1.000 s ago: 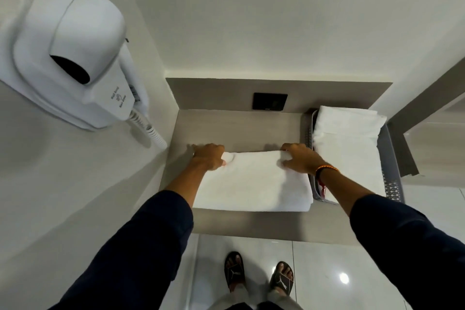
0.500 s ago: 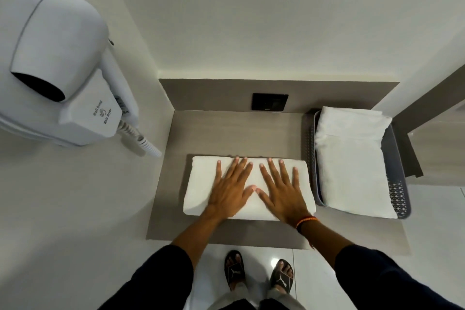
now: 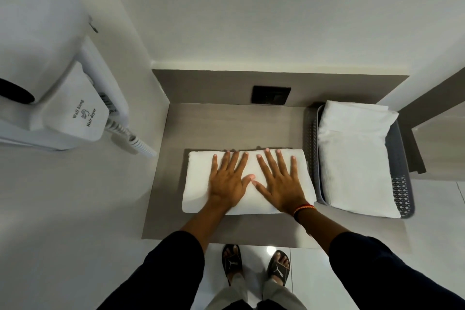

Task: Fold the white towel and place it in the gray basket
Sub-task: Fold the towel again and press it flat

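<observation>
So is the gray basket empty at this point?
No. The gray basket already holds a folded white towel filling most of it.

We see white towel (image 3: 198, 184) folded into flat rectangle, lying on counter (image 3: 226, 126) just left of gray basket (image 3: 400, 163). Basket perforated, upright, already holding another folded white towel (image 3: 352, 158).

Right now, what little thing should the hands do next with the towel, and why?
Probably slide the left hand and right hand out to the ends of the white towel and lift it. It already lies folded and flat under both open palms, and the gray basket waits just to its right.
</observation>
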